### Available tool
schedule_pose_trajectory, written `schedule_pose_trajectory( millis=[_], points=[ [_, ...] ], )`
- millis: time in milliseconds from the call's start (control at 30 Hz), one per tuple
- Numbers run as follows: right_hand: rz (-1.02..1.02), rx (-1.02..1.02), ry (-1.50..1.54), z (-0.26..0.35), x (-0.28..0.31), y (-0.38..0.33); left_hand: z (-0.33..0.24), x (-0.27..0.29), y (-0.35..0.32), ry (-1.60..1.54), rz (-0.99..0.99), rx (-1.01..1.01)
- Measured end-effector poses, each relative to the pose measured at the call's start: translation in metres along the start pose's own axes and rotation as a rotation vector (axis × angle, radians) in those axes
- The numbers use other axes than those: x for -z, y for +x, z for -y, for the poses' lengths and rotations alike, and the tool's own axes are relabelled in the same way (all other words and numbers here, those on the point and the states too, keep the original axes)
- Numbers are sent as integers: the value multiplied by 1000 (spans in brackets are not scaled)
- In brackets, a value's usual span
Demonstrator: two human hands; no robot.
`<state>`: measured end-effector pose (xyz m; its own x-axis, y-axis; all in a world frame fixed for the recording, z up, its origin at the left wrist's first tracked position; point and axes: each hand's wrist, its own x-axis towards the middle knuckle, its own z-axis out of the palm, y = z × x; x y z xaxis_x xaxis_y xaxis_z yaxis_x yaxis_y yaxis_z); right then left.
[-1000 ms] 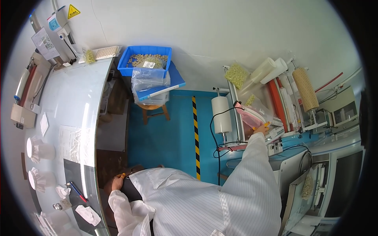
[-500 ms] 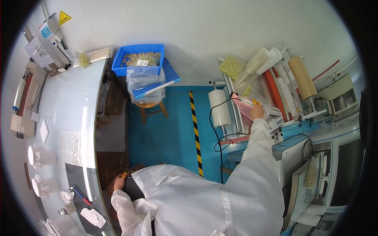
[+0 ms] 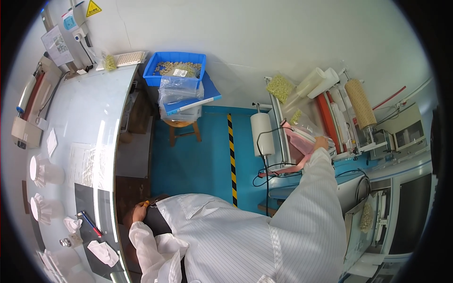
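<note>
The glass-topped table takes up the left of the frame, its near end cut off at the lower left by the dark fisheye rim. The pale striped coat fills the lower middle and hides much of the floor beneath it. On the right stands a metal-railed rack with rolls; its far parts crowd together and are hard to make out. A blue crate sits at upper centre above a wooden stool, most of whose seat is covered by clear plastic bags and a blue folder.

The pink item lies on the rack, right of centre (what it is exactly, I cannot make out). The right hand is at its right side, back upward; the fingertips are lost to view, so I cannot tell whether they stand apart or clamp its edge. The item spreads from just beside those fingers toward the left. The left hand, at the lower left by the table's edge, is well apart from it; its fingers look close together at something dark, though whether they grip cannot be told. A thin black cable hangs below the rack.
</note>
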<state>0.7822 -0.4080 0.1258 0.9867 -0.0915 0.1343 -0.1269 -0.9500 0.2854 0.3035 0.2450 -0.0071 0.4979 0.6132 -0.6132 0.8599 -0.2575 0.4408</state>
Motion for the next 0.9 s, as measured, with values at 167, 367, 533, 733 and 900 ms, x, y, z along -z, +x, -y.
schedule_pose_trajectory(
  millis=[167,367,533,733,900],
  points=[
    [67,-126,-43,-42,-30,9,-10,0,-2,-5,1,6],
    [3,-215,-43,-10,-29,33,-3,-1,5,14,-29,-31],
    [-421,148,318,102,88,50,-16,-5,8,-7,-97,-92],
    [-259,1370,1327,388,369,-133,8,4,-34,-287,-296,-244],
    [-320,2682,1637,421,485,-362,38,-27,-82,-669,-446,-342]
  ],
)
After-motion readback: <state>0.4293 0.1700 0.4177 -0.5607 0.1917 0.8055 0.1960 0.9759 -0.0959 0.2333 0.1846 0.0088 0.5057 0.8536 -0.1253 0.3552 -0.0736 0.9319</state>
